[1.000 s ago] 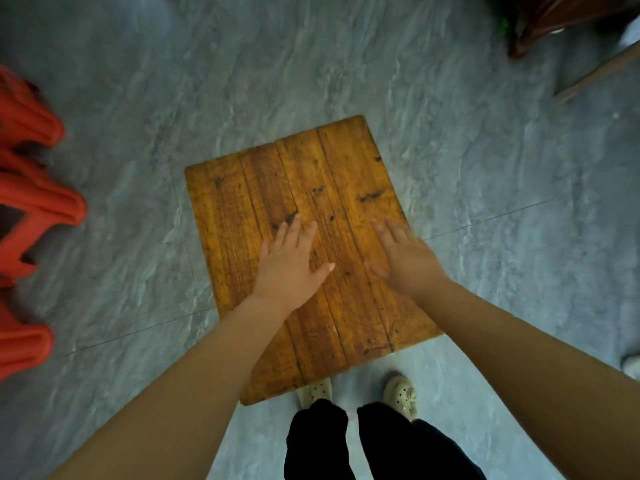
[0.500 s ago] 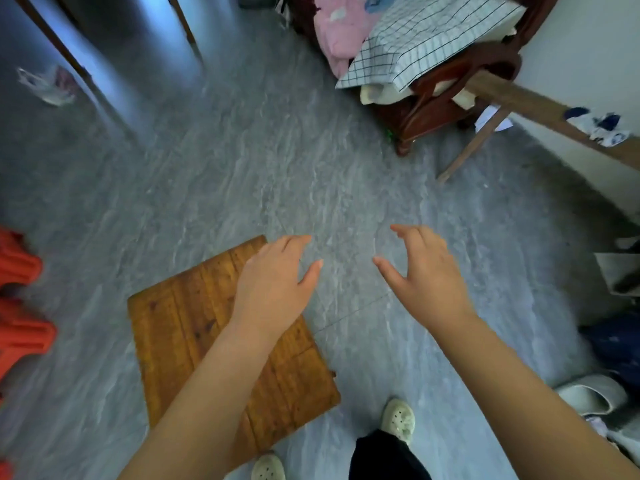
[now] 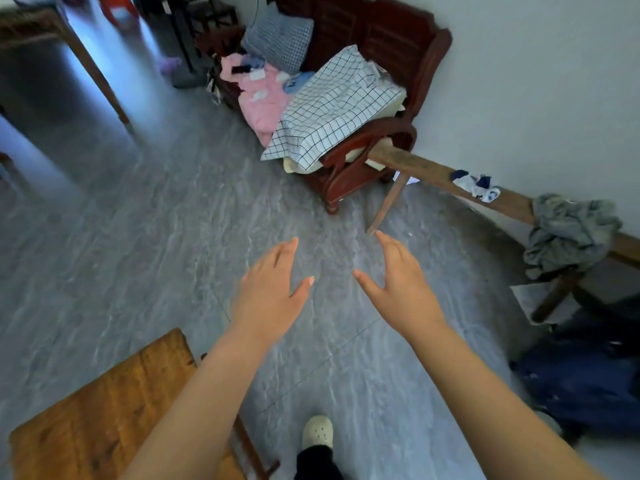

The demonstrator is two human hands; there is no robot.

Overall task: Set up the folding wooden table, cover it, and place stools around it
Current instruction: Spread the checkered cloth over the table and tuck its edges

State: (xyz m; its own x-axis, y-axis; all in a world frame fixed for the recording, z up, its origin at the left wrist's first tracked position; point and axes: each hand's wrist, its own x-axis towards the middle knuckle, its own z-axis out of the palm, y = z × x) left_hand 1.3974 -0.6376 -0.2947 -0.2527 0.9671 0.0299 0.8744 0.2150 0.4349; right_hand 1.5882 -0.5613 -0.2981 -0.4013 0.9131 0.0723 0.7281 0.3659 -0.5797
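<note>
Left hand [image 3: 268, 299] and right hand [image 3: 401, 289] both spread, holding nothing. Table [image 3: 104, 410] looks up, so I'd grab that checked cloth [image 3: 332, 105] by two corners.

The grey marbled floor [image 3: 166, 244] carried the table [image 3: 86, 427] at lower left, a dark red armchair [image 3: 349, 174] by the wall, a long bench [image 3: 429, 169] and a dark blue bundle [image 3: 581, 382] at right. A checked cloth [image 3: 329, 109] lay on the armchair; a grey rag [image 3: 568, 230] hung over the bench.
</note>
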